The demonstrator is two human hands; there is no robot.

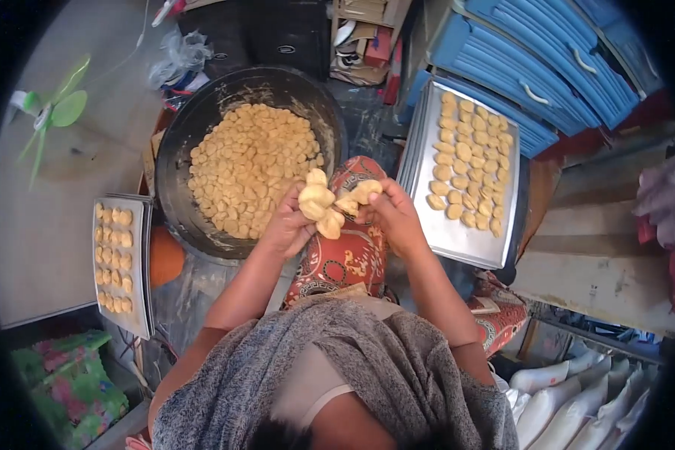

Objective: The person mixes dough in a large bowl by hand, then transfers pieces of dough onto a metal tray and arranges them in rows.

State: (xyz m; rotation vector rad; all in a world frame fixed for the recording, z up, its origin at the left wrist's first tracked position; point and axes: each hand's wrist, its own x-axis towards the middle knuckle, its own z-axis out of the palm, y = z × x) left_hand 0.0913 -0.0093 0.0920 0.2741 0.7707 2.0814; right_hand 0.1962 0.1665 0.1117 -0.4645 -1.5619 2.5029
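My left hand (pixel 286 226) holds a cluster of pale yellow dough pieces (pixel 317 201) above my lap, at the right edge of a large black tub (pixel 174 217). Close beside it, my right hand (pixel 394 217) grips a smaller lump of dough (pixel 365 192) between thumb and fingers. The two lumps nearly meet; whether they touch is unclear. Many rounded dough pieces (pixel 251 169) fill the tub. On the right, a metal tray (pixel 457 244) bears rows of flattened dough pieces (pixel 463 151).
Another stack of trays (pixel 133 325) with dough rows stands at the left. Blue drawers (pixel 517 60) rise at the upper right. A green-bladed fan (pixel 43 116) is at the upper left. White filled bags (pixel 570 397) lie at the lower right.
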